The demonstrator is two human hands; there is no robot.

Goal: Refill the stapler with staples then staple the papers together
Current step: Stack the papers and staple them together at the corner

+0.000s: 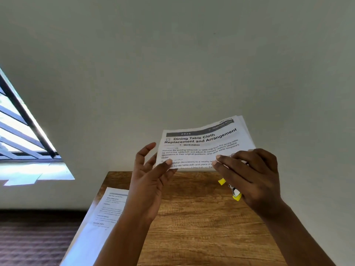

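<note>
Fingers of the left hand [151, 177] are spread and only lightly bent, the thumb tip lying on the lower left corner of the held papers [201, 144] while the other fingers sit behind the sheets; whether they press the back cannot be told. Right hand [249, 175] has its fingers curled over the lower right edge of the same papers, pinching them, and a yellow stapler [233, 190] shows beneath that palm, partly hidden, its yellow ends and metal middle visible; exact grip on it cannot be told. Papers are a small stack held up above the far edge of the wooden table [201, 217], printed side toward the camera, headed "Dining Table Cloth Replacement and Arrangement". Second printed sheet [103, 214] lies flat at the table's left edge. Window [23, 127] at left.
</note>
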